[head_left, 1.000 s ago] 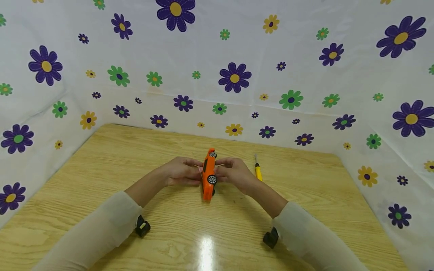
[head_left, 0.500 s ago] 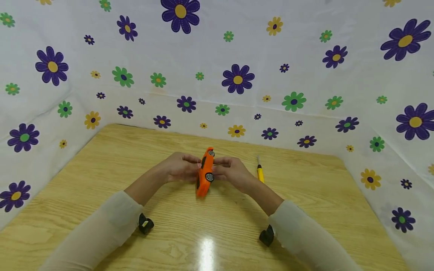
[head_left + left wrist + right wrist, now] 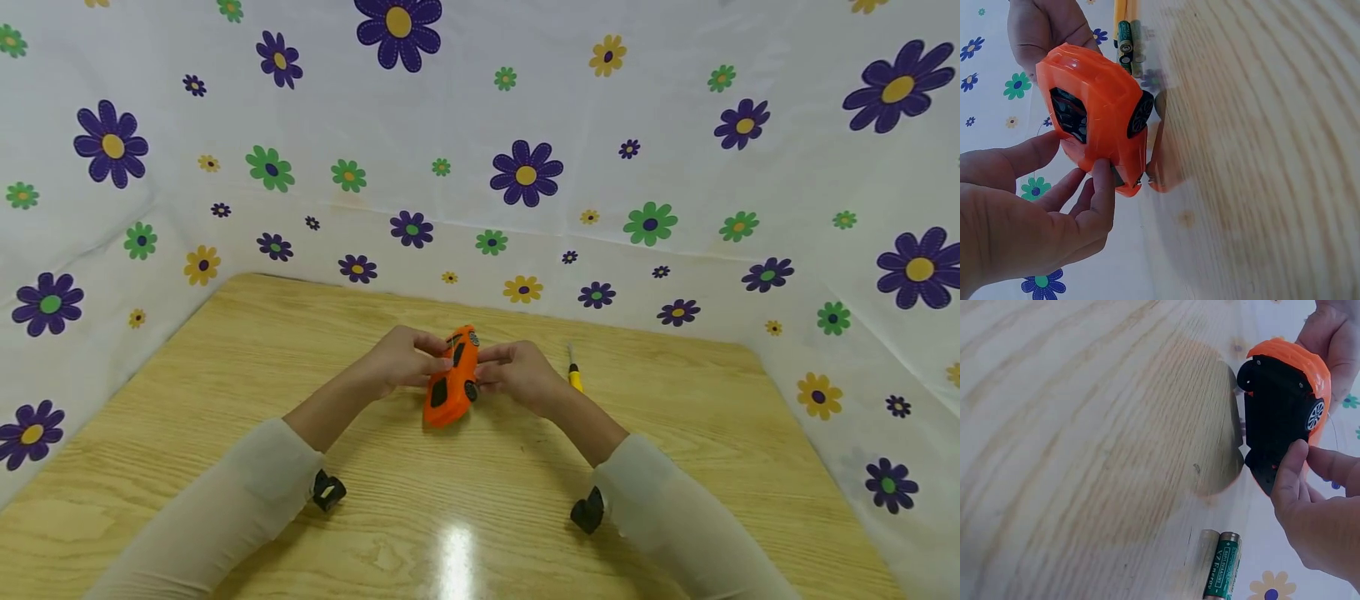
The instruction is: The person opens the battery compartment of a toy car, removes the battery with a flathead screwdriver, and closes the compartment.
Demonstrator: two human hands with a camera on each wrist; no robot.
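An orange toy car [image 3: 452, 387] is held tilted between both hands over the table, its near end angled left in the head view. My left hand [image 3: 396, 360] grips its left side with thumb and fingers, near the dark windows, as the left wrist view also shows. From the other side my right hand [image 3: 523, 379] pinches it, thumb and fingers at the edge near a wheel. The right wrist view shows the car's black underside [image 3: 1275, 406] with small screws. A thin pale strand [image 3: 1334, 428] runs beside the car. Whether the car touches the table is hard to tell.
A yellow-handled screwdriver [image 3: 575, 377] lies right of the right hand, partly behind its wrist. Green batteries [image 3: 1222, 565] lie on the wooden table [image 3: 675, 417]. White flower-printed cloth [image 3: 450, 108] borders the table at the back and sides.
The car has rolled, so more of its roof and windows face up, and its near end has swung left. My left hand has shifted slightly forward and rightward along the car.
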